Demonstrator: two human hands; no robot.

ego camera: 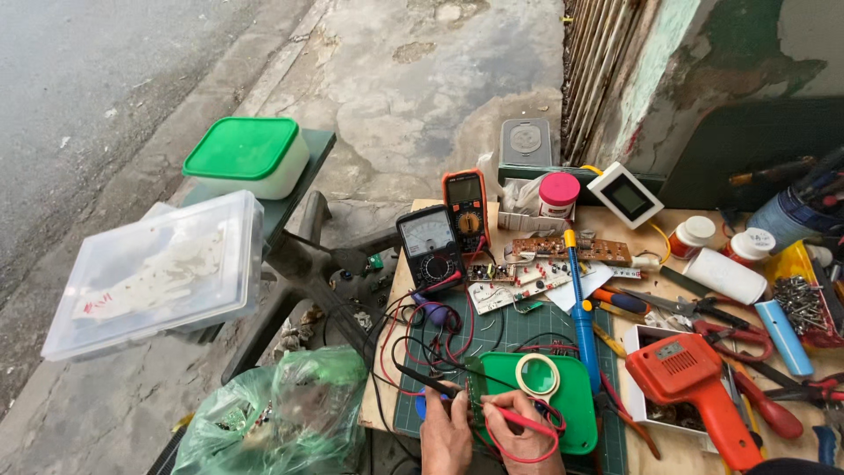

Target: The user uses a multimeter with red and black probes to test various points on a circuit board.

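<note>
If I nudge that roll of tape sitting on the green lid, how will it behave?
The roll of tape lies flat on the green lid, so it would probably slide rather than roll. It looks thin and hollow, likely light. The lid looks smooth, so a small push might send it toward the blue soldering iron.

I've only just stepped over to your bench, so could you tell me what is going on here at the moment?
A person sits at a cluttered wooden bench outdoors. The left hand holds a black probe and the right hand a red probe against a small green circuit board on the cutting mat. Leads run up to an analogue multimeter; an orange soldering gun lies unused to the right.
</note>
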